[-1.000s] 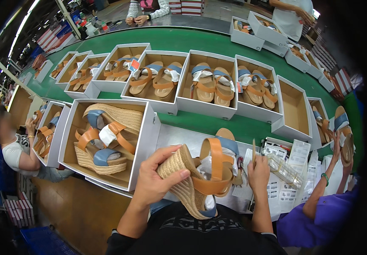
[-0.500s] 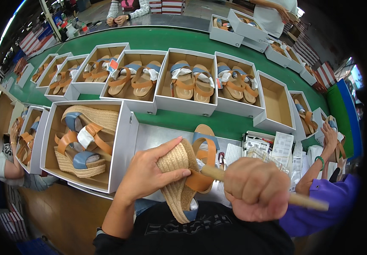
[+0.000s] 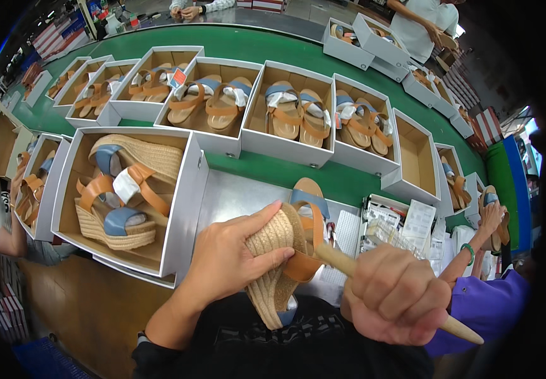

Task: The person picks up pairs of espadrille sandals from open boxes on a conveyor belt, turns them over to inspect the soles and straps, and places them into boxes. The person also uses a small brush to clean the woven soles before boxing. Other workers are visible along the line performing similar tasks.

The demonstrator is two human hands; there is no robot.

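Note:
Tilted on its side, a wedge sandal (image 3: 265, 287) with a woven rope-like sole is gripped in my left hand (image 3: 227, 260). My left fingers reach behind the sole and the thumb presses near its tan strap. My right hand (image 3: 400, 292) is wrapped in a fist around a pale wooden stick (image 3: 336, 258), whose far end meets the tan strap; I cannot tell whether it goes under it. The stick's other end sticks out below my fist. Just beyond the held shoe lies another sandal (image 3: 309, 189) with blue and tan straps.
A large white box (image 3: 187, 189) with a sandal pair stands left of my hands. Several open shoe boxes (image 3: 323, 158) line the green table (image 3: 247, 169). Right of the sandal sits a tray of label sheets (image 3: 418, 218). A co-worker's purple sleeve (image 3: 484, 309) is close at right.
The view has shifted a little. My right fist has moved lower and to the right, and the stick slopes more steeply. The left hand keeps its hold on the sandal.

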